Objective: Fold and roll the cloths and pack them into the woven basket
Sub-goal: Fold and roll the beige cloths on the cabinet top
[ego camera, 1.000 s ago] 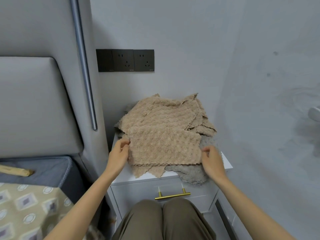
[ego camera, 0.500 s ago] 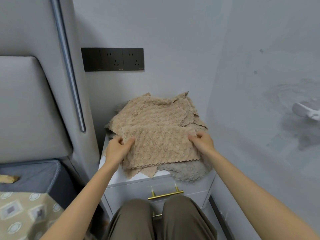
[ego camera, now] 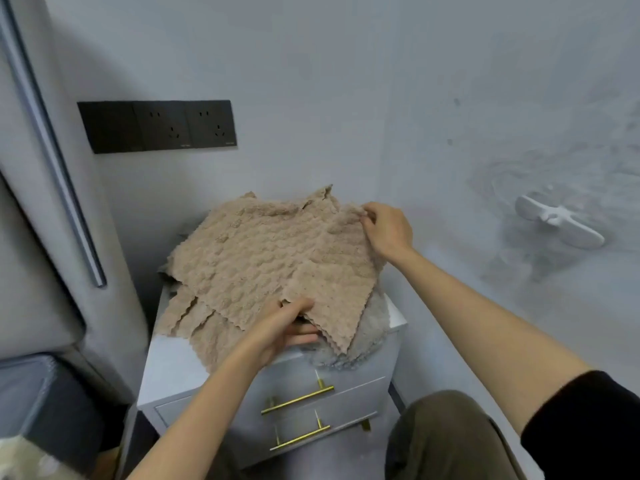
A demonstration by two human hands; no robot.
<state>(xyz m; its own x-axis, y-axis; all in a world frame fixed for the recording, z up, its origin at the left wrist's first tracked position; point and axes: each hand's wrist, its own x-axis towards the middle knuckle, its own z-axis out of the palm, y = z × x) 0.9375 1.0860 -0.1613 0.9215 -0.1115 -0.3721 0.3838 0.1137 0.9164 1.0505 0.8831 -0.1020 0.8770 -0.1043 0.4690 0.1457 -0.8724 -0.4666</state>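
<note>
The cloths [ego camera: 263, 258] lie piled on the bedside cabinet [ego camera: 173, 368], with the headboard [ego camera: 31, 271] to its left and the socket panel [ego camera: 157, 126] on the wall behind. The left hand [ego camera: 280, 327] holds the pile's near edge, the right hand [ego camera: 388, 230] its far right corner.

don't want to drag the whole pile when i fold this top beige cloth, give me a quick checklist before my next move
1. Left hand grips the top beige cloth at its near edge: ok.
2. Right hand pinches the far right corner: ok.
3. Only one cloth in both grips: cannot tell, the beige cloths overlap.
4. That cloth lying flat: not ok, it is wrinkled by the right hand.
5. Grey cloth secure on the nightstand: not ok, it hangs over the front edge.
6. Woven basket within reach: cannot tell, not in view.
</note>
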